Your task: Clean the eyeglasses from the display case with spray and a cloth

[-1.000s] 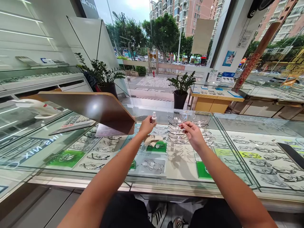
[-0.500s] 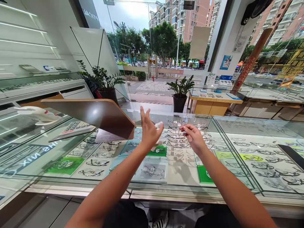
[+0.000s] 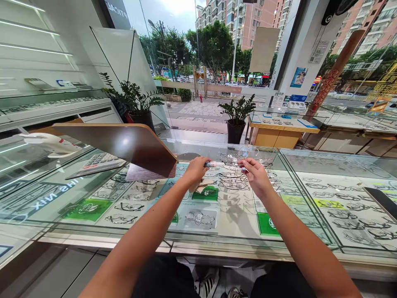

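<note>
Glass tops the worktop (image 3: 217,249), with rows of eyeglass frames (image 3: 234,181) beneath it and a street window behind. Above the glass, the left hand (image 3: 196,169) grips a small bottle (image 3: 212,164) between thumb and fingers. The bottle lies almost level, its long axis running crosswise and its narrow end towards the right hand (image 3: 257,176). That right hand has thumb and fingertips pinched together on something thin, too fine to identify, just beyond the bottle's narrow end; whether the two touch, I cannot tell. The bottle is nearer the left hand, being in its grasp. Under that hand, a beige cloth (image 3: 201,184) lies on the glass, near a green card (image 3: 207,193). Left of the hands, a tilted brown panel (image 3: 124,142) stands off the line between them, beside a calculator (image 3: 99,162). A phone (image 3: 382,203) lies well apart, far right.
</note>
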`<action>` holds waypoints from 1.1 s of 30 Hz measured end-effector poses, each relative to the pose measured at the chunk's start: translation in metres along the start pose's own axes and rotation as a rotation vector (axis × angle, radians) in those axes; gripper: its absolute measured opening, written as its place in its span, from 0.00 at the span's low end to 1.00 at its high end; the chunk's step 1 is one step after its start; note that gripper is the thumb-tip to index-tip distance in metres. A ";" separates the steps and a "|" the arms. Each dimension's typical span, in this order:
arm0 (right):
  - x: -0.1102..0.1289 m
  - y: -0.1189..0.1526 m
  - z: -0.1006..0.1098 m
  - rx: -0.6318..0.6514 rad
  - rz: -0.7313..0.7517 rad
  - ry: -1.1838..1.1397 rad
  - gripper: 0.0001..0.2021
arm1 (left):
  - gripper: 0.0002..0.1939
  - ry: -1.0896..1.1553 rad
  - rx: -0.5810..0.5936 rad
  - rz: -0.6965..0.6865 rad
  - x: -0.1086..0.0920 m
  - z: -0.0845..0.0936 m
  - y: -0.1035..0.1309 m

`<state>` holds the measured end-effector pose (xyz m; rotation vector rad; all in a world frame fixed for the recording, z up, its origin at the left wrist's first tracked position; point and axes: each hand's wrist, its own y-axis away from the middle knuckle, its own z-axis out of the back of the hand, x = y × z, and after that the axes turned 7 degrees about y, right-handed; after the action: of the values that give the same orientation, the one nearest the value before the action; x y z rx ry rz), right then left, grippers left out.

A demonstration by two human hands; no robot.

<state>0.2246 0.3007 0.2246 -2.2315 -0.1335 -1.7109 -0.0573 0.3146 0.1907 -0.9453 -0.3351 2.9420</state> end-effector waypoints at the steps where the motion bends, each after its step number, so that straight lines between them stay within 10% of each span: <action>1: 0.000 0.000 0.001 -0.005 0.002 -0.009 0.15 | 0.18 0.014 -0.031 0.022 0.002 0.003 -0.001; 16: -0.001 -0.005 0.005 -0.004 -0.005 -0.035 0.14 | 0.14 0.110 -0.125 0.314 0.036 0.007 -0.013; 21: 0.001 -0.007 0.009 -0.017 0.004 -0.027 0.14 | 0.35 0.080 -0.299 0.259 0.000 0.012 0.002; 25: 0.007 -0.010 0.015 -0.038 0.041 -0.034 0.13 | 0.21 0.050 -0.568 -0.130 -0.046 0.027 0.028; 28: 0.011 -0.011 0.017 -0.048 0.051 -0.048 0.12 | 0.07 0.099 -0.155 -0.233 -0.060 0.039 0.041; 33: 0.013 -0.008 0.016 -0.040 0.053 -0.047 0.12 | 0.14 -0.100 0.328 -0.113 -0.037 0.039 0.037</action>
<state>0.2412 0.3122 0.2350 -2.2838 -0.0510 -1.6481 -0.0479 0.2675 0.2347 -0.7133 0.0894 2.8238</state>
